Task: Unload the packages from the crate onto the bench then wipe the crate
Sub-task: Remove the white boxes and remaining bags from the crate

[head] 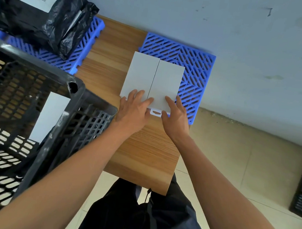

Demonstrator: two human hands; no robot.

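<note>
Head view: left hand and right hand rest flat, fingers spread, on two flat white rectangular boxes. The boxes lie side by side, touching, on the wooden bench, beside the black plastic lattice crate.

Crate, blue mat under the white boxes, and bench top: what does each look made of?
Crate: dark grey moulded plastic by the look, with lattice walls, rounded rim and slight sheen.
Blue mat: apparently rigid plastic, an open slatted grid of uniform colour.
Bench top: wood-grain surface, matte; whether laminate or solid wood cannot be told.

2 white boxes, blue lattice mats, black perforated crate, wood-grain bench.
</note>
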